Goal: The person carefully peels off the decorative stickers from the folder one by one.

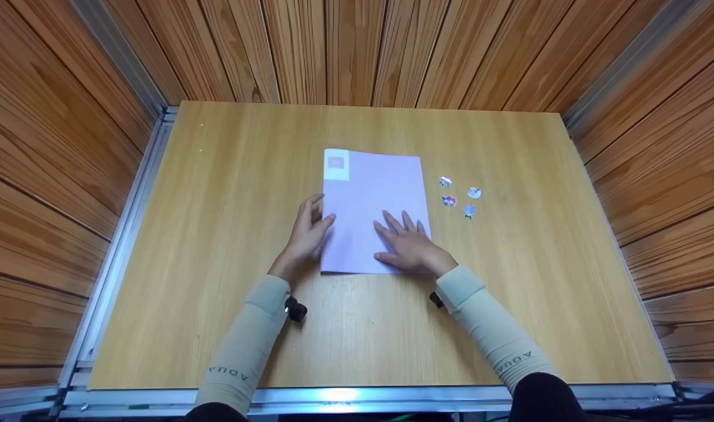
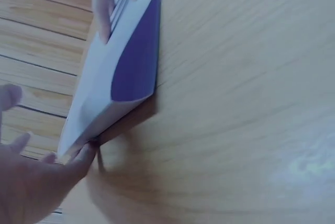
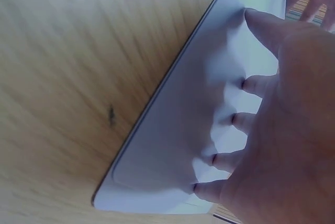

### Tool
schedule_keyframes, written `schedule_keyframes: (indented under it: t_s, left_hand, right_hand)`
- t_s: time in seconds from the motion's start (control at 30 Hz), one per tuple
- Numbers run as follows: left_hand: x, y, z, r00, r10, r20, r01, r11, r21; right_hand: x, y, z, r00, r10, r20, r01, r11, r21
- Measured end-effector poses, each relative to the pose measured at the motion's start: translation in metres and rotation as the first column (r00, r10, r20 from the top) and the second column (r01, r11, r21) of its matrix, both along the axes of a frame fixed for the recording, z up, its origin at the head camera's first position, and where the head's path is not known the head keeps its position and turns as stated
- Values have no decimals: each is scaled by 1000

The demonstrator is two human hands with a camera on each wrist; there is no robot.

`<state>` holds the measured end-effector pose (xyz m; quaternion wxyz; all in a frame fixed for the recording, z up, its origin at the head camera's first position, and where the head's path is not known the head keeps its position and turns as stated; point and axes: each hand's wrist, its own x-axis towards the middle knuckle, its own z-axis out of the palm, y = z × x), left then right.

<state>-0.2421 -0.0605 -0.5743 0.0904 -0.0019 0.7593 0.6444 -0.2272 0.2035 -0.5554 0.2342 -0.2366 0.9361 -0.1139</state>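
Note:
A light purple folder (image 1: 368,181) with a white label (image 1: 336,164) at its upper left corner lies closed on the table. Its spine (image 2: 118,110) faces left, and a gap shows between the covers at the near end. My left hand (image 1: 307,234) is at the spine, with the thumb (image 2: 82,158) touching the folder's left edge and the other fingers apart. My right hand (image 1: 412,249) rests palm down near the lower right corner. Its spread fingers (image 3: 254,85) press on the front cover.
Several small shiny cut-out stickers (image 1: 448,201) lie on the table just right of the folder. Wood-plank walls (image 1: 357,53) close off the back and sides. A metal rail (image 1: 339,395) runs along the table's front edge.

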Motion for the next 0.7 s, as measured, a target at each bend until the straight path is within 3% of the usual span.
schedule_keyframes:
  t_s: [0.1, 0.2, 0.33, 0.43, 0.57, 0.63, 0.7]
  left_hand:
    - [-2, -5, 3, 995, 5, 103, -2, 1000, -31]
    - [-3, -10, 7, 978, -3, 207, 15, 998, -57]
    - [-4, -15, 17, 940, -28, 340, 42, 999, -34]
    - [-6, -18, 24, 902, -67, 426, 85, 996, -22]
    - [-9, -21, 27, 856, -127, 502, 151, 989, -7]
    - [-9, -21, 26, 843, -145, 518, 166, 986, 6]
    - [-9, -21, 25, 843, -156, 515, 178, 984, 6]
  right_hand:
    - [0, 0, 1, 1000, 2, 1, -2, 1000, 3]
    - [0, 1, 2, 1000, 2, 4, -2, 1000, 10]
    - [1, 0, 2, 1000, -3, 7, 3, 1000, 17]
    - [1, 0, 2, 1000, -7, 5, 7, 1000, 16]
    - [1, 0, 0, 1000, -7, -3, 7, 1000, 6]
    - [2, 1, -1, 1000, -4, -6, 4, 1000, 4]
    - [2, 2, -1, 1000, 2, -9, -2, 1000, 0]
